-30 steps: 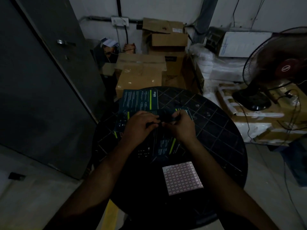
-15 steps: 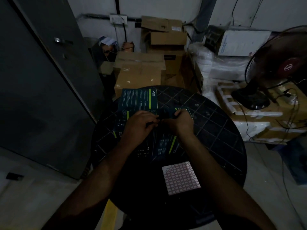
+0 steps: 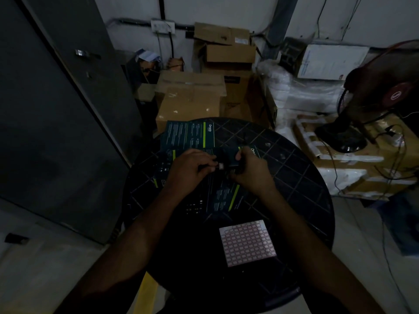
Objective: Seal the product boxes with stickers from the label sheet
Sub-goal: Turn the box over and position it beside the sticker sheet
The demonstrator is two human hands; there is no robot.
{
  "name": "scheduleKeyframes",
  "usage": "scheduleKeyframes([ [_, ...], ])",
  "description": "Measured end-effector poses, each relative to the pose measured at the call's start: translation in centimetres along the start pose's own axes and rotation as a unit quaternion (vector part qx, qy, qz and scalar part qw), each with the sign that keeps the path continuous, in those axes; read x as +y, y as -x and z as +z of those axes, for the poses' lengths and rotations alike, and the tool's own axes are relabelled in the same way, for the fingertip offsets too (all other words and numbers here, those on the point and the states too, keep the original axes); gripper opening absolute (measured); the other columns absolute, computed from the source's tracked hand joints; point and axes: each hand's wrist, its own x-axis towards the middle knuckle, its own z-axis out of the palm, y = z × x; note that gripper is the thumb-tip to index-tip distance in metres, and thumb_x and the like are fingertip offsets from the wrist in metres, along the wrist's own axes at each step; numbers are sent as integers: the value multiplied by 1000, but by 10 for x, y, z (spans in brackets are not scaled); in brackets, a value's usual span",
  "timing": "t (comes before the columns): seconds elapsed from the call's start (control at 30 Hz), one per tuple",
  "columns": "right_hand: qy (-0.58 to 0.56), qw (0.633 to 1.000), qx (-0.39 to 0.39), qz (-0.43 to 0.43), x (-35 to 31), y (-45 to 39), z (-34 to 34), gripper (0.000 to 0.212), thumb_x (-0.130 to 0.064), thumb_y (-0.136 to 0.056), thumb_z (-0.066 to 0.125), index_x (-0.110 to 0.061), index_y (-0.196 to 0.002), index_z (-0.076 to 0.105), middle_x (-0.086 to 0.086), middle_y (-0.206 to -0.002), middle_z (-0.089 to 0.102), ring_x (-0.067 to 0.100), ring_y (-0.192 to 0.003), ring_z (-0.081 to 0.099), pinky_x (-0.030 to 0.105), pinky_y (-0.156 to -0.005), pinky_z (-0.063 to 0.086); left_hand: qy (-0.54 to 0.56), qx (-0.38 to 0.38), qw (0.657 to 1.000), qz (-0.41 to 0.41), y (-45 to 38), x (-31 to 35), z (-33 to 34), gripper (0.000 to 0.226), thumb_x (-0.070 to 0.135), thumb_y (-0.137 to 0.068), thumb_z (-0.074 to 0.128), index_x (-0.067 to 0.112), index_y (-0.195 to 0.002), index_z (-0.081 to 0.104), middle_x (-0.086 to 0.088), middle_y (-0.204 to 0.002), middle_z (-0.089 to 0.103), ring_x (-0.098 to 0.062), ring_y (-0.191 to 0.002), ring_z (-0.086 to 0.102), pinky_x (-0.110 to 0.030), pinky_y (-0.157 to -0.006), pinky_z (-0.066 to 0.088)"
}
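Two hands pinch one sticker onto a product box.
Left hand (image 3: 189, 167) presses the sticker (image 3: 221, 165); right hand (image 3: 250, 172) clamps the product box (image 3: 226, 156); dim light risks crooked placement.

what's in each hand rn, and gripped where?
Left hand pinches a small sticker by its left edge. Right hand grips a dark box at its right end, above the table.

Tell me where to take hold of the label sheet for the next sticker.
Pinch the label sheet at its near-right corner with the right hand, coming from the right. It lies flat on the round table, apart from the boxes, nearer that hand.
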Motion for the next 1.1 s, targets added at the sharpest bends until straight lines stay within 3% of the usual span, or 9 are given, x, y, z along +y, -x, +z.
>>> scheduleKeyframes([
  [0.13,13,994,22,-106,-2,4,0,38,-31,-79,80,-24,-105,53,-4,-75,66,13,-66,63,29,-59,50,-10,-1,1000,-4,1,0,0,16,22,-80,79,25,-96,78,12,-107,74,-8,-102,58,-31,-85,50],
  [0.27,65,981,36,-177,-8,-4,3,15,-35,-87,73,-27,-100,72,-3,-94,69,17,-83,66,33,-69,54,-21,-6,1000,-3,2,-2,0,14,20,-78,81,24,-91,78,10,-104,74,-11,-102,59,-36,-85,52],
  [0.43,91,972,37,-216,5,-13,9,12,-24,-83,78,-25,-95,78,-1,-97,67,23,-85,66,35,-66,53,-19,-4,1000,2,3,0,-1,17,18,-78,80,23,-94,79,9,-105,75,-15,-102,61,-35,-85,51],
  [0.53,126,943,103,-292,10,-11,13,11,-20,-83,77,-22,-94,78,0,-97,68,24,-86,61,32,-65,46,-21,1,1000,-4,0,0,0,16,18,-78,81,23,-93,79,9,-105,75,-14,-100,61,-34,-82,51],
  [0.63,175,907,151,-351,18,-10,21,12,-20,-86,71,-21,-96,77,-1,-96,66,24,-95,52,32,-79,29,-28,-7,1000,-12,-4,0,0,15,21,-78,81,25,-93,79,11,-104,75,-10,-95,59,-32,-78,50],
  [0.77,123,931,146,-310,25,-12,28,14,-18,-85,64,-21,-95,74,-4,-103,66,26,-100,55,35,-87,30,-30,-12,999,-13,-6,-1,-1,17,22,-79,80,26,-96,78,13,-107,74,-8,-95,58,-29,-78,50],
  [0.83,120,942,152,-275,26,-11,30,13,-23,-84,67,-27,-96,73,-11,-111,68,23,-102,56,45,-95,36,-50,-14,999,-4,-4,-1,0,17,25,-81,78,27,-98,77,14,-107,74,-9,-95,58,-30,-77,50],
  [0.93,109,955,155,-228,25,-7,31,15,-36,-86,63,-32,-98,72,-16,-118,68,20,-108,56,58,-107,32,-84,-4,996,17,0,1,0,17,28,-84,73,29,-101,76,16,-108,73,-11,-94,58,-29,-74,49],
  [1.1,86,959,179,-201,27,-2,32,32,-33,-83,62,-30,-113,72,-8,-103,71,21,-103,58,61,-110,30,-120,18,992,20,5,8,6,17,36,-83,71,33,-100,72,18,-104,72,-11,-93,55,-28,-71,49],
])
